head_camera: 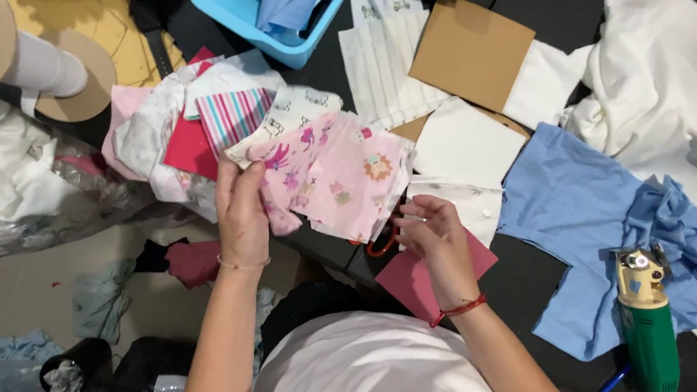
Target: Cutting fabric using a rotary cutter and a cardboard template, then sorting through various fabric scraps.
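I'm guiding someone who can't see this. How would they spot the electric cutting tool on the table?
Start at the big blue garment spread on the black table, right of the person's right hand. At the garment's lower right edge lies the cutting tool. It is the only hard object there: a green body with a yellowish metal head, among soft fabrics.

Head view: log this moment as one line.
left hand: holds pink printed fabric piece | right hand: pinches its right edge | beside: blue cloth, green cutter
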